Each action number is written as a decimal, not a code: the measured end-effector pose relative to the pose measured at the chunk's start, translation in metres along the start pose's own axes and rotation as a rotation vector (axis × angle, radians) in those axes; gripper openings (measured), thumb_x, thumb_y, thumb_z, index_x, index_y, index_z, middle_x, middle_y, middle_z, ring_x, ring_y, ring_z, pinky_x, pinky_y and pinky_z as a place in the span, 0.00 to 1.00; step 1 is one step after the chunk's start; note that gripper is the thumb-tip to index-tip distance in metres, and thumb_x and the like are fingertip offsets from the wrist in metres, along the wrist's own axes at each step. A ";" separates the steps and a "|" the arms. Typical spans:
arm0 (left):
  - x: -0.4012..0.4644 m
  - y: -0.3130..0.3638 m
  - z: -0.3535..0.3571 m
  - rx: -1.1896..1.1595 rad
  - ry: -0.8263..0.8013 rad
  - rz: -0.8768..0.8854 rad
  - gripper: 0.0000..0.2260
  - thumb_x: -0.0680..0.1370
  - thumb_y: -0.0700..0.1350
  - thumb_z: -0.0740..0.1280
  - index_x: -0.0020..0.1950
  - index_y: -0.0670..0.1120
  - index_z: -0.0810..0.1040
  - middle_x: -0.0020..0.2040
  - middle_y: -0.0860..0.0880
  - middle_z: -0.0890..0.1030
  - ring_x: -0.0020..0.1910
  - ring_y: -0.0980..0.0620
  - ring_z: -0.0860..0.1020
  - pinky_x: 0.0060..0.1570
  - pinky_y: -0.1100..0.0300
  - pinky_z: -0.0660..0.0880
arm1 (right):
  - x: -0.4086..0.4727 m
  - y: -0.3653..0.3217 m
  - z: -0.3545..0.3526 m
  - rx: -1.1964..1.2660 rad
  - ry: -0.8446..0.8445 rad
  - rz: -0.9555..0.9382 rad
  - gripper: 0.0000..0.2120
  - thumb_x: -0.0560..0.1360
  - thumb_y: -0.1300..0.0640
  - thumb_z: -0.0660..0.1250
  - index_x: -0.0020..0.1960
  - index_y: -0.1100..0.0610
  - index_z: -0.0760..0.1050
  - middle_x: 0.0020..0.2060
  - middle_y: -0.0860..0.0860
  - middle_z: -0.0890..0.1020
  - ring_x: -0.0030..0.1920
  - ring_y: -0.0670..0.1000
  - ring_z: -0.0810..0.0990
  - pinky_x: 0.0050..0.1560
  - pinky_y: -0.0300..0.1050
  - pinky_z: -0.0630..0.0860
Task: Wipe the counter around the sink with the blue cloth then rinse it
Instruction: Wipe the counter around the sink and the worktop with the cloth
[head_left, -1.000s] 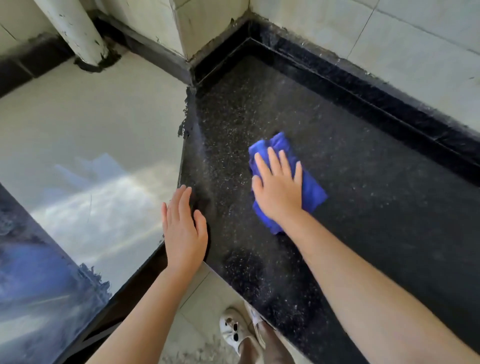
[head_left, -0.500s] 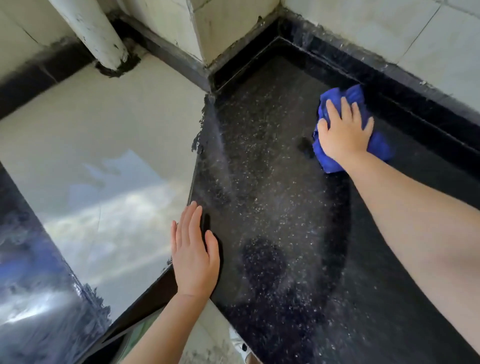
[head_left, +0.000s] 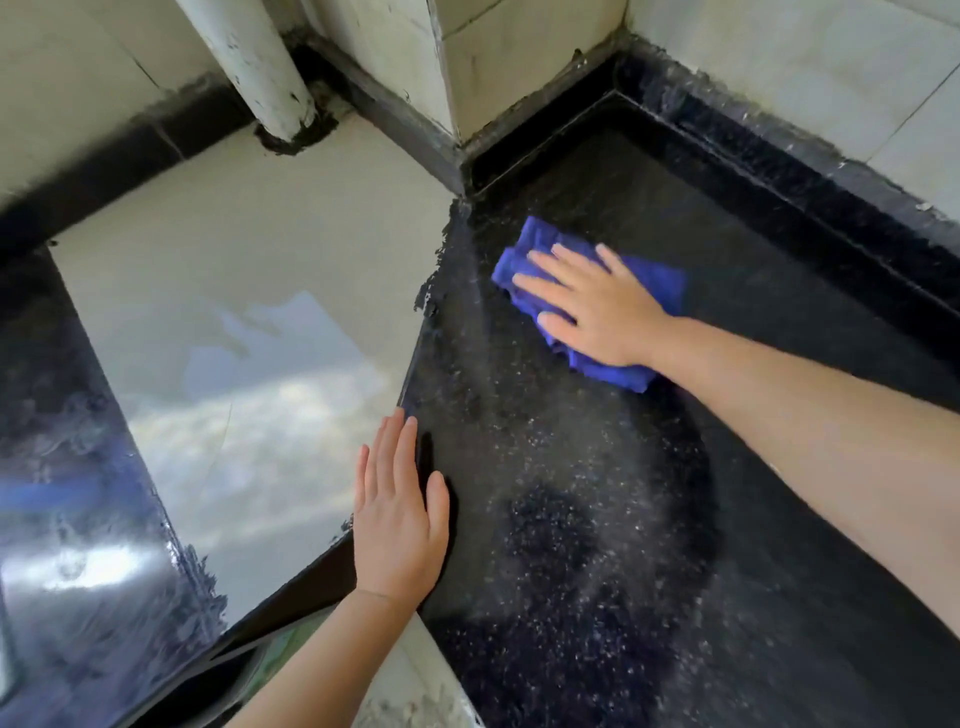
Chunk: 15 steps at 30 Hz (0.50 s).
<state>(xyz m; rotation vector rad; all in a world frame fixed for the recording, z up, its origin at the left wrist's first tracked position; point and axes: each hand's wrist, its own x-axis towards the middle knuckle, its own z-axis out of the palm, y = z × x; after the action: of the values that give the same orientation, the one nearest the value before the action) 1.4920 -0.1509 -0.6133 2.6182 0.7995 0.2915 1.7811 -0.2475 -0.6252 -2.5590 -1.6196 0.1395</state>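
The left hand (head_left: 397, 512) still lies flat on the counter (head_left: 597, 519) edge, fingers straight, holding nothing. The right hand (head_left: 597, 306), fingers spread flat, has swept the blue cloth (head_left: 530, 244) from the back wall leftward toward the counter's inner edge, so wiping continues; rinsing waits. The cloth is bunched and crumpled under the palm.

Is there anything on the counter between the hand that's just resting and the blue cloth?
No. In the head view, only bare, speckled black stone counter lies between the left hand and the crumpled blue cloth.
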 end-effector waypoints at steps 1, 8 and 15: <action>0.000 0.000 0.001 0.003 -0.002 -0.002 0.24 0.79 0.50 0.50 0.73 0.43 0.59 0.73 0.45 0.62 0.73 0.54 0.53 0.72 0.58 0.45 | 0.020 0.025 -0.004 -0.004 0.017 0.160 0.29 0.76 0.40 0.44 0.75 0.46 0.57 0.76 0.50 0.57 0.76 0.53 0.54 0.71 0.62 0.48; -0.001 -0.001 0.001 -0.020 0.010 -0.011 0.25 0.79 0.52 0.51 0.73 0.44 0.58 0.73 0.48 0.61 0.73 0.53 0.54 0.73 0.58 0.45 | 0.083 -0.015 -0.012 0.080 -0.046 0.347 0.24 0.81 0.46 0.46 0.76 0.45 0.49 0.77 0.48 0.48 0.76 0.53 0.44 0.72 0.64 0.40; -0.011 -0.002 -0.008 -0.261 0.049 0.006 0.24 0.78 0.49 0.53 0.73 0.47 0.57 0.73 0.51 0.57 0.73 0.52 0.54 0.70 0.54 0.53 | -0.082 -0.155 0.016 0.111 -0.083 -0.318 0.24 0.77 0.44 0.50 0.73 0.44 0.61 0.75 0.47 0.60 0.76 0.52 0.55 0.71 0.62 0.44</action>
<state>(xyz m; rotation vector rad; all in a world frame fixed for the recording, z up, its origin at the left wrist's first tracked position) 1.4794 -0.1529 -0.6077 2.3779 0.7169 0.4331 1.6054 -0.2554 -0.6174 -2.2076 -1.9626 0.3004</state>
